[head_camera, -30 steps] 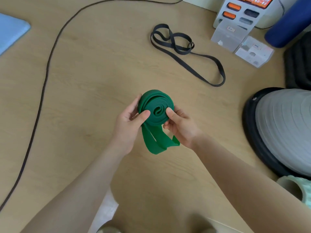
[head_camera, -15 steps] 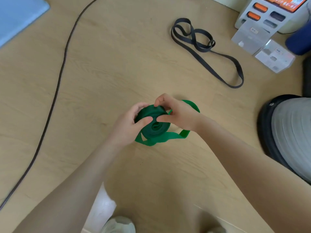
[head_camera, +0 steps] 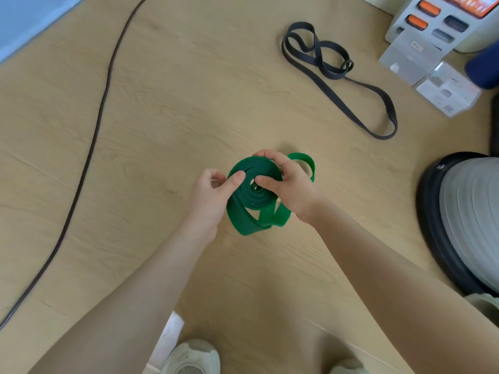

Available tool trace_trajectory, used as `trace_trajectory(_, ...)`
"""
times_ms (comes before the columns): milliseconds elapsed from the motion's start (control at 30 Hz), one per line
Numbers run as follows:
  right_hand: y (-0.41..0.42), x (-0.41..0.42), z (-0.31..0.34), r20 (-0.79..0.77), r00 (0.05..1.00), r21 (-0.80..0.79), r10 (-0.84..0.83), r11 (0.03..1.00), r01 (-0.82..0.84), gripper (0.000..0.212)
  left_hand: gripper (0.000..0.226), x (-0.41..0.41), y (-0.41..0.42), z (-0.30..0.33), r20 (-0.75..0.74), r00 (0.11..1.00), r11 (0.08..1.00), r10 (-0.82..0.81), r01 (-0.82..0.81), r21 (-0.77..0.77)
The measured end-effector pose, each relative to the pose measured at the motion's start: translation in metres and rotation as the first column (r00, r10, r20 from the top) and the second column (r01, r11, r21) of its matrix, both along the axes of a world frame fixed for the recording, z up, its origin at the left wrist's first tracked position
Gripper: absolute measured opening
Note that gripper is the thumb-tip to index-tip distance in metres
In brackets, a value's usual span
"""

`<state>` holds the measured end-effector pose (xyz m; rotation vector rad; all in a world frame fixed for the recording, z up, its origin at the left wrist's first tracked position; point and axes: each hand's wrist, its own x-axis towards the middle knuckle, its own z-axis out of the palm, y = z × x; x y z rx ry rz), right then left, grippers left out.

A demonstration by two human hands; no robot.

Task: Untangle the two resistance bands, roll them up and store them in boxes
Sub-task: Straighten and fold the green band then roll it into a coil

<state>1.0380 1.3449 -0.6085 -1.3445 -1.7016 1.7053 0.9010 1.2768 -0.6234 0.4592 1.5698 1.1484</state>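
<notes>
We stand on a pale wood-grain floor (head_camera: 167, 109); at the right edge sits a large grey dome-shaped balance trainer with a black rim (head_camera: 464, 220); a thin dark cable (head_camera: 102, 98) snakes down the left side; at the far right lie two small clear plastic boxes (head_camera: 448, 93), just beside a white stand, and we judge these to be where the bands will go.

The long black flat rubber resistance band (head_camera: 340, 76) lies loose and looped on the floor at the far right, well apart from our hands, not yet rolled; the wide green flat rubber resistance band (head_camera: 253, 201) is held above the floor in the middle of the scene, most of it wound into a flat spiral, with a loose tail looping out below and to the right.

Our left hand (head_camera: 210, 201) grasps the left edge of the coil, thumb pressed on its face; our right hand (head_camera: 289, 187) clasps the right side, thumb near the centre and fingers curled over the far rim.

To roll well, we should keep both thumbs pinning the spiral flat so that the inner turns do not spring out; feed the tail in untwisted, edges aligned; keep steady tension, since the rubber likely wants to unwind.
</notes>
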Motion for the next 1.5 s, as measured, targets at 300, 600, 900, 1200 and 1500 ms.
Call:
trace_trajectory(300,-0.016,-0.002,0.001,-0.329,0.847,-0.270,-0.419,0.901,0.341,0.032,0.018,0.012,-0.012,0.009,0.044,0.996,0.987,0.079,-0.085,0.137)
trace_trajectory(600,-0.034,0.003,0.004,-0.246,0.764,-0.218,-0.596,0.802,0.555,0.037,0.029,0.029,-0.012,0.026,0.104,0.992,0.992,0.068,-0.078,0.098)
trace_trajectory(900,-0.004,0.052,0.010,0.044,0.994,-0.007,-0.099,0.995,0.099,0.032,0.021,0.007,-0.001,0.027,0.190,0.974,0.987,0.122,-0.139,0.079)
trace_trajectory(1200,-0.029,0.038,-0.046,0.628,0.769,0.360,0.116,0.834,-0.419,0.047,0.033,-0.012,-0.020,0.001,0.371,0.834,0.911,0.408,-0.398,-0.108)
trace_trajectory(1500,-0.040,0.002,-0.093,0.785,0.593,0.177,0.182,0.851,-0.495,0.063,0.029,-0.047,-0.050,-0.056,0.158,0.724,0.740,0.671,-0.641,-0.204)
